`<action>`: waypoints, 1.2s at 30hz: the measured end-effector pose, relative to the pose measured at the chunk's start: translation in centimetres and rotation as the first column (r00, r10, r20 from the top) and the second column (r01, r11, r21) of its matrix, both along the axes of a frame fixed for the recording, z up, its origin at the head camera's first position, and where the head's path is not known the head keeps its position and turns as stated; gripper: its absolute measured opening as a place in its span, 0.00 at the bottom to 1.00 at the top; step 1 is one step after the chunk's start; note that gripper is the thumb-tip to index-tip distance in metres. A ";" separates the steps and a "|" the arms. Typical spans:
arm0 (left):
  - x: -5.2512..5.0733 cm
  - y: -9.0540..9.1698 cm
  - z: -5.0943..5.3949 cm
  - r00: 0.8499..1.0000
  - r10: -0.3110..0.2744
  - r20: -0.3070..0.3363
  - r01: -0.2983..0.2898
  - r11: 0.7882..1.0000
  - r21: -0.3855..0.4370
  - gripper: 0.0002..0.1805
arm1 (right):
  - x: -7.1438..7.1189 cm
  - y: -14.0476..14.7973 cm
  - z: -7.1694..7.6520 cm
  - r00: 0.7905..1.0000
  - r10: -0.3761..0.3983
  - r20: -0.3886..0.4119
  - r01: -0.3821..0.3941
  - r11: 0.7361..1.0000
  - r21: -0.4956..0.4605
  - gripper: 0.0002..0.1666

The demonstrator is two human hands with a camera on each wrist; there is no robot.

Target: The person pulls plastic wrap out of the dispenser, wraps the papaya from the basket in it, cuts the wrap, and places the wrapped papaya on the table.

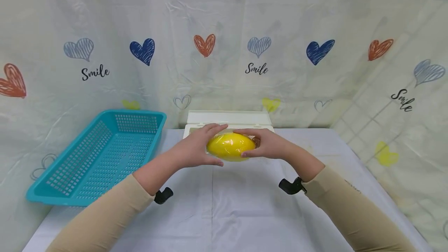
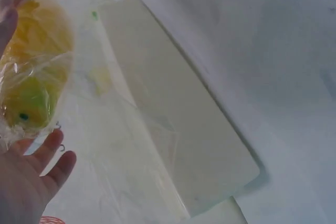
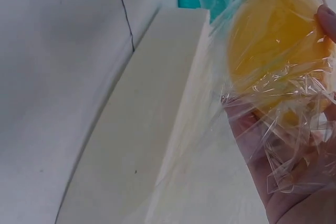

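Observation:
A smooth yellow oval fruit [image 1: 231, 146], mango-like, is wrapped in clear, crinkled plastic film [image 3: 294, 85]. In the left wrist view the fruit [image 2: 37, 61] shows a greenish end with a dark spot. My left hand [image 1: 196, 149] holds its left end, fingers above and thumb low. At the other end my right hand [image 1: 267, 144] grips it, thumb across the front and forefinger along the top. Film bunches over the right palm in the right wrist view. Behind the hands stands a long white box [image 1: 229, 118], its raised lid at the back; the hands partly hide it.
A turquoise perforated plastic basket [image 1: 159, 135] sits at the left of the table. White cloth [image 1: 241, 213] covers the tabletop. A curtain [image 1: 224, 81] printed with hearts hangs at the back and right. Black wrist cameras [image 1: 292, 186] sit below the forearms.

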State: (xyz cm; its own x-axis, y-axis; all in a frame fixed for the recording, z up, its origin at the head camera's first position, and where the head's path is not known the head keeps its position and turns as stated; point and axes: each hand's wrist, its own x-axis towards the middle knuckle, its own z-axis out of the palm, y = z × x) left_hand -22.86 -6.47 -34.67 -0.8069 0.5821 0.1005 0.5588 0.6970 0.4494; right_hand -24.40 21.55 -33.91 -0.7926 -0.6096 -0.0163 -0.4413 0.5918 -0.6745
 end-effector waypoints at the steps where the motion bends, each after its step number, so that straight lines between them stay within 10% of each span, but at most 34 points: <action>1: 0.1 0.1 -0.3 0.999 -0.009 -0.045 0.008 1.000 -0.023 0.56 | 0.0 0.1 -0.3 1.000 0.005 0.011 -0.004 1.000 -0.012 0.42; 5: 0.0 0.6 -1.6 0.989 -0.050 -0.138 0.038 0.995 -0.090 0.50 | -0.1 0.3 -1.1 0.999 0.019 0.050 -0.015 0.997 -0.069 0.42; 11: -1.0 0.3 -2.9 0.993 -0.066 -0.094 0.070 0.997 0.033 0.44 | 0.0 0.3 -1.2 0.997 0.020 0.071 -0.013 0.995 -0.096 0.44; 16: -1.6 -0.1 -3.1 0.999 -0.051 0.018 0.047 0.982 0.182 0.44 | 0.8 0.3 -0.5 0.989 -0.067 -0.133 0.056 0.995 -0.080 0.46; 18: -1.8 -0.1 -3.0 0.998 -0.038 0.059 0.024 0.975 0.220 0.44 | 1.1 0.2 -0.4 0.952 -0.056 -0.301 0.046 0.998 -0.041 0.49; 21: -2.0 -0.2 -2.8 0.994 -0.019 0.106 -0.008 0.970 0.245 0.45 | 1.3 -0.1 -0.8 0.835 0.039 -0.549 -0.005 0.998 0.064 0.52; 23: -2.2 -0.2 -2.5 0.991 -0.015 0.135 -0.021 0.967 0.256 0.45 | 1.1 -0.3 -1.1 0.749 0.096 -0.656 -0.021 0.992 0.121 0.54; 25: -2.3 -0.2 -2.3 0.986 -0.019 0.165 -0.025 0.965 0.261 0.45 | 0.9 -0.3 -1.5 0.707 0.110 -0.699 -0.012 0.989 0.144 0.54; 32: -2.9 -0.2 -1.7 0.973 -0.033 0.229 -0.024 0.971 0.240 0.44 | 0.2 0.1 -2.5 0.753 0.067 -0.655 -0.001 0.995 0.100 0.48; 36: -3.1 -0.4 -1.1 0.987 -0.064 0.149 0.030 0.975 0.220 0.44 | -0.2 0.2 -2.4 0.761 0.036 -0.648 -0.027 0.999 0.024 0.46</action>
